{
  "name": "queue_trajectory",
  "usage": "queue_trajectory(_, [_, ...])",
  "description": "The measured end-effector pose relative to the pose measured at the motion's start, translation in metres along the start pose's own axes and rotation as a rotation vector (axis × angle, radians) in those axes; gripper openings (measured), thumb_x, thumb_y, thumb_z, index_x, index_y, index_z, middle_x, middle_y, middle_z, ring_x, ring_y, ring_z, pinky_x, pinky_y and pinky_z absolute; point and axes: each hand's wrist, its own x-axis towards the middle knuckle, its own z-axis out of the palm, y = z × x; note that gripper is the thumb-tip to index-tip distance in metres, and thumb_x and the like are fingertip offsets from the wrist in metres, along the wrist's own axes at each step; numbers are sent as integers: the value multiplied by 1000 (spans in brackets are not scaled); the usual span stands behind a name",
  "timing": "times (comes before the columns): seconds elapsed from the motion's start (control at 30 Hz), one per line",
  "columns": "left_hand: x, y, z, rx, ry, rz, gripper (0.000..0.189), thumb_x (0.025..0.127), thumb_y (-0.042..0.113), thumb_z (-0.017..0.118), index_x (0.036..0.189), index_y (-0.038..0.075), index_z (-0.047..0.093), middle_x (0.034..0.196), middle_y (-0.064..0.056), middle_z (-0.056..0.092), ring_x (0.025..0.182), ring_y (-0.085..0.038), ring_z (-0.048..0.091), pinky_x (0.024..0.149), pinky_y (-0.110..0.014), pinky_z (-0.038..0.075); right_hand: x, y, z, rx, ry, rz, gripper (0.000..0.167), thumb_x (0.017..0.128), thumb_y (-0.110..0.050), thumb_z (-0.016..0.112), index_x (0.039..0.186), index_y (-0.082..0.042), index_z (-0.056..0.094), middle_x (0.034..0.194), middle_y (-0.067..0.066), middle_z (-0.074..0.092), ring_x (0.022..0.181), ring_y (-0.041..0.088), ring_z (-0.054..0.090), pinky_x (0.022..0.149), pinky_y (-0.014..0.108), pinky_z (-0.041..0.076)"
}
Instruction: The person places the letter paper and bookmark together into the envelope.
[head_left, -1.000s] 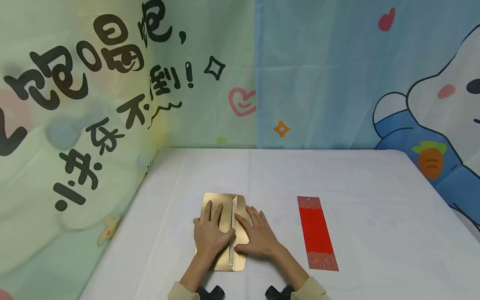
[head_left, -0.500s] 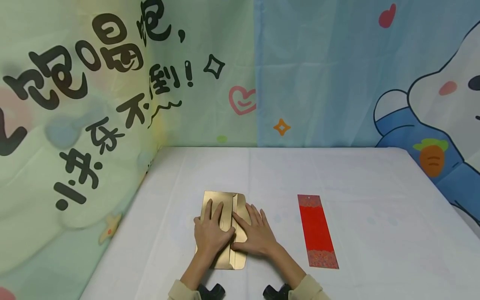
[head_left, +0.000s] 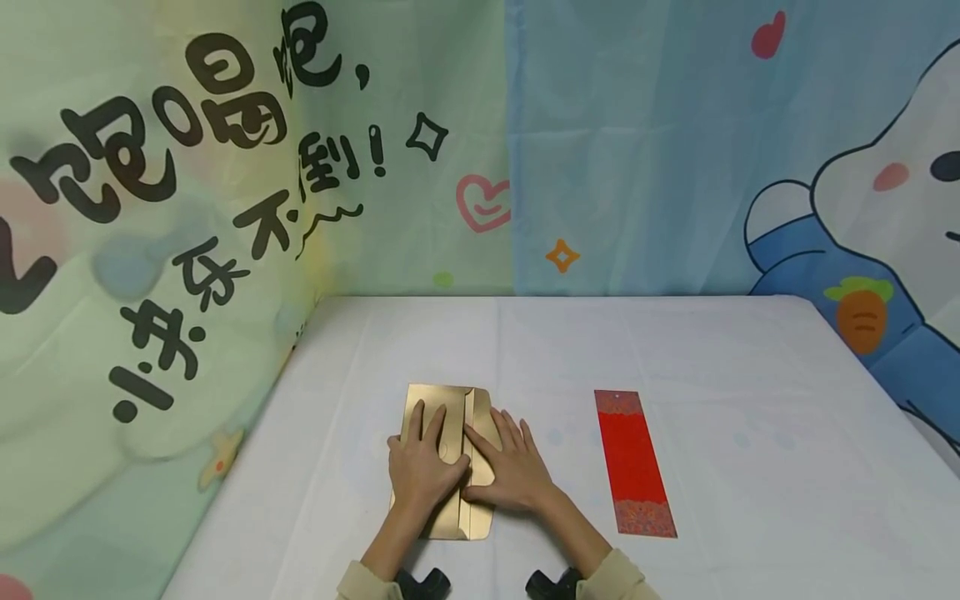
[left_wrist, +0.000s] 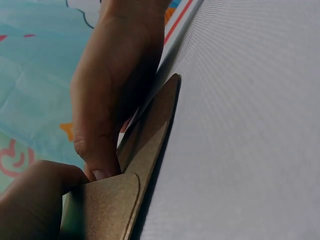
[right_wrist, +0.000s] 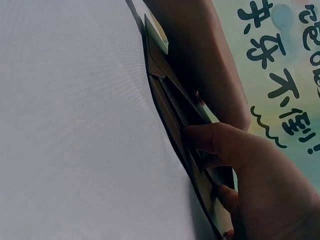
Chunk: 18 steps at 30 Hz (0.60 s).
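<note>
Gold card [head_left: 454, 425] is lying folded on a white cloth [head_left: 750, 450], and we are finding it between six and seven o'clock from the middle of the head view, its long sides running roughly from twelve to six. We are seeing a narrow lengthwise gap [head_left: 468, 412] separating a wide panel at nine o'clock from a slimmer flap at three.

The left hand [head_left: 423, 475] is resting on the wide panel, its fingers spread: two are pointing toward twelve o'clock, while the thumb is reaching toward two, beside the gap. The right hand [head_left: 520, 475] is lying spread over the slimmer flap, its fingers pointing between ten and eleven, its thumb and forefinger touching the card apart from each other near the gap. How hard either hand is pressing, we are not able to tell.

Beige sleeves [head_left: 618, 575] are showing at five and seven o'clock from the card, and black devices [head_left: 555, 586] are sitting at the wrists. At three o'clock, well apart from the card, a red strip [head_left: 637, 454] with patterned ends is lying slightly aslant, its far end leaning toward eleven. Behind, we are seeing black lettering [head_left: 265, 233] at ten o'clock and a white cartoon animal [head_left: 862, 200] at two.
</note>
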Motion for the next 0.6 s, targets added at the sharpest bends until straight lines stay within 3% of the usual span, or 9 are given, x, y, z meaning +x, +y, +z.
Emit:
queue_trajectory(0.07, [-1, 1, 0, -2, -1, 6, 75, 61, 49, 66, 130, 21, 54, 139, -13, 41, 78, -39, 49, 67, -44, 41, -2, 2, 0, 32, 10, -13, 88, 70, -63, 58, 142, -17, 39, 146, 26, 22, 134, 42, 18, 103, 58, 14])
queue_trajectory(0.2, [-4, 1, 1, -6, 8, 21, 75, 61, 49, 67, 129, 18, 55, 137, -15, 43, 75, -37, 49, 66, -43, 40, -9, 12, -5, 213, 41, -21, 82, 73, -49, 66, 141, -13, 39, 146, 25, 22, 133, 41, 18, 100, 59, 21])
queue_trajectory(0.3, [-7, 0, 1, -21, 18, 29, 75, 60, 47, 67, 128, 17, 57, 136, -16, 44, 71, -36, 48, 64, -43, 39, -22, 24, -19, 342, 134, 25, 70, 76, -30, 70, 138, -9, 43, 144, 24, 25, 131, 40, 20, 96, 60, 29])
queue_trajectory(0.4, [-8, -1, 1, -35, 34, 34, 74, 60, 45, 66, 128, 18, 57, 136, -15, 45, 70, -36, 47, 64, -42, 38, -36, 41, -41, 359, 294, 130, 59, 78, -15, 69, 133, -6, 49, 141, 22, 30, 128, 38, 25, 92, 60, 33])
queue_trajectory(0.5, [-7, -3, 0, -43, 49, 37, 73, 60, 44, 66, 128, 19, 57, 136, -14, 44, 67, -35, 45, 61, -41, 37, -52, 60, -63, 283, 449, 301, 51, 78, -7, 67, 127, -4, 54, 136, 22, 35, 124, 39, 30, 89, 59, 37])
queue_trajectory(0.6, [-5, -4, 0, -48, 52, 38, 73, 61, 44, 65, 129, 19, 56, 137, -14, 44, 63, -34, 43, 56, -39, 36, -69, 78, -75, 190, 477, 508, 51, 79, -10, 65, 128, 0, 51, 134, 26, 36, 122, 43, 30, 88, 61, 36])
